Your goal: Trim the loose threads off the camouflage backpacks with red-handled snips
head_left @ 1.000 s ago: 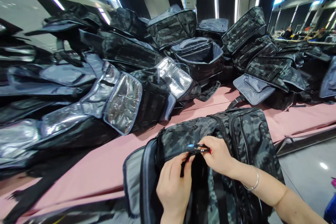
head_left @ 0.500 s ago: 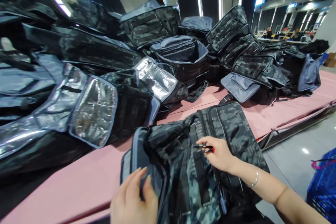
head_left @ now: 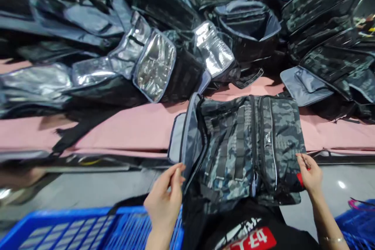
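A camouflage backpack (head_left: 225, 144) lies against the table's near edge, its left end unzipped and showing a grey lining. My left hand (head_left: 166, 191) is closed at that end, thumb and fingers pinched at the rim of the opening. By the backpack's right edge, my right hand (head_left: 312, 175) is closed around small snips (head_left: 300, 179) with a red part; the fingers hide most of them. A light strip of piping and a small logo mark the pocket on the right half.
Several dark bags are heaped behind on the pink-covered table (head_left: 131, 129), some with silver-lined flaps (head_left: 156, 66) folded open. A blue plastic basket (head_left: 73, 222) stands below on the left. Another blue container (head_left: 357, 222) stands at the lower right.
The view has tilted down and swung left. My right hand has moved from the backpack's middle to its right edge with the snips. My left hand's fingers have closed into a pinch.
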Available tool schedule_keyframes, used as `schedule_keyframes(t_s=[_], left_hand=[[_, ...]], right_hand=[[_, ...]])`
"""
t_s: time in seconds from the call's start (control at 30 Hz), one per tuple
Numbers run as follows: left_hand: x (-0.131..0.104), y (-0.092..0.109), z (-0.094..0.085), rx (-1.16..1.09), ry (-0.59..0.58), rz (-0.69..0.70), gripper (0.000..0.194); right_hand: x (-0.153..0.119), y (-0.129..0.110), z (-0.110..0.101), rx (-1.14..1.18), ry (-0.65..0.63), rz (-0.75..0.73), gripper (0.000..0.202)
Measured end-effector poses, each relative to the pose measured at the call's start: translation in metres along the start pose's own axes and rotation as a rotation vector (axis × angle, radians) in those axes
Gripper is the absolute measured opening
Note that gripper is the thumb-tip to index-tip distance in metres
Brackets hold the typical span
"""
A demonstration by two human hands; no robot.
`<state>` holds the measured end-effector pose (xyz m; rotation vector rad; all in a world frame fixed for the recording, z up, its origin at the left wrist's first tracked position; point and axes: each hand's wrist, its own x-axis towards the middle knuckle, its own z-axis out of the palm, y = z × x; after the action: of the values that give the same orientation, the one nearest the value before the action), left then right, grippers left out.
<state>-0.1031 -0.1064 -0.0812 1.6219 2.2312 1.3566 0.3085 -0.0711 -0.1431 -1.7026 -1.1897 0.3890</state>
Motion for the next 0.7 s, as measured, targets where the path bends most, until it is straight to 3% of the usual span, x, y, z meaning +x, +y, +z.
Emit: schedule_keyframes(t_s=[0.07, 0.17, 0.27, 0.33, 0.4, 0.53, 0.7], left_hand=[[-0.007, 0.001, -0.005, 0.044, -0.18, -0.028, 0.036], [-0.014, 0.0, -0.014, 0.356, -0.348, -0.008, 0.04], [-0.018, 0.0, -0.02, 0.677, -0.596, -0.05, 0.042], [-0.02, -0.002, -0.02, 0.761, -0.734, -0.082, 0.041], [-0.023, -0.009, -0.021, 0.697, -0.756, -0.096, 0.041], [-0.028, -0.026, -0.025, 0.406, -0.648, -0.13, 0.036], [-0.03, -0.032, -0.028, 0.305, -0.605, -0.211, 0.037]], right_hand=[[-0.006, 0.004, 0.0, -0.076, 0.004, -0.077, 0.04], [-0.01, 0.003, 0.001, -0.201, -0.006, -0.183, 0.039], [-0.01, 0.001, 0.002, -0.257, 0.004, -0.214, 0.039], [-0.01, -0.001, 0.003, -0.274, 0.006, -0.217, 0.038], [-0.01, -0.002, 0.003, -0.296, 0.009, -0.228, 0.038], [-0.009, -0.004, 0.003, -0.317, 0.032, -0.261, 0.036], [-0.007, -0.005, 0.005, -0.306, 0.037, -0.277, 0.034]])
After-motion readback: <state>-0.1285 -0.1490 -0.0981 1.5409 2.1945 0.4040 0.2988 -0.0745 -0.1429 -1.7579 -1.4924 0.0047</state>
